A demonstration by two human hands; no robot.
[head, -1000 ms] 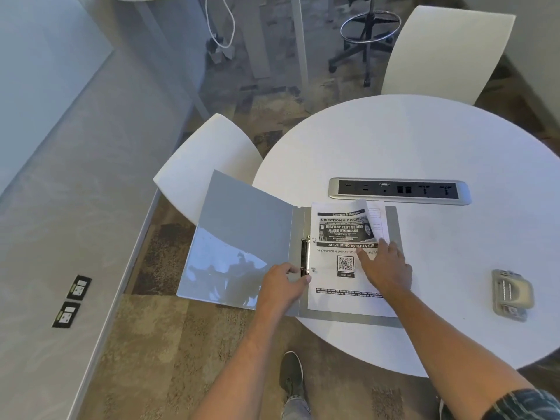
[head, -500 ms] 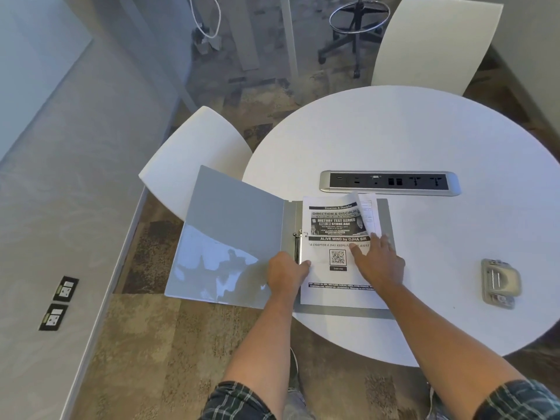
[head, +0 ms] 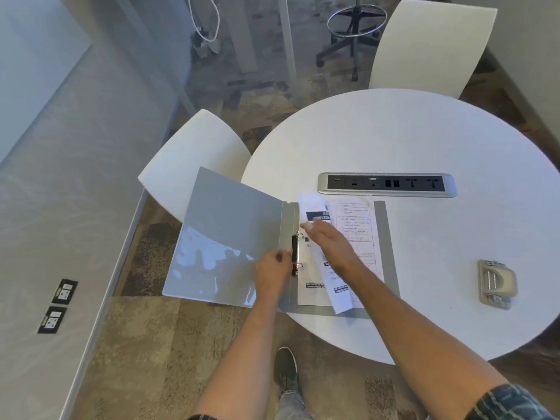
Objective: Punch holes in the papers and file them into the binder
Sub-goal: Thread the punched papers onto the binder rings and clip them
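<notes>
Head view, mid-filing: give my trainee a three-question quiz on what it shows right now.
1. True or false: the binder lies closed.
2. Which hand is at the ring mechanism? A) left hand B) right hand
3. Fill in: the hole punch sits on the ____, away from both hands.

Key: 1 false, its cover is open; 2 A, while the right hand turns the top sheet; 3 table.

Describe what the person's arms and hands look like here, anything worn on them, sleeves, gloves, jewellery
Both the left hand and the right hand are bare, with no gloves. No rings, watch or bracelet show. The forearms are uncovered; dark plaid sleeves, blue-green with lighter lines, are pushed up near the elbows and show only at the bottom edge of the picture, most clearly on the right sleeve.
</notes>
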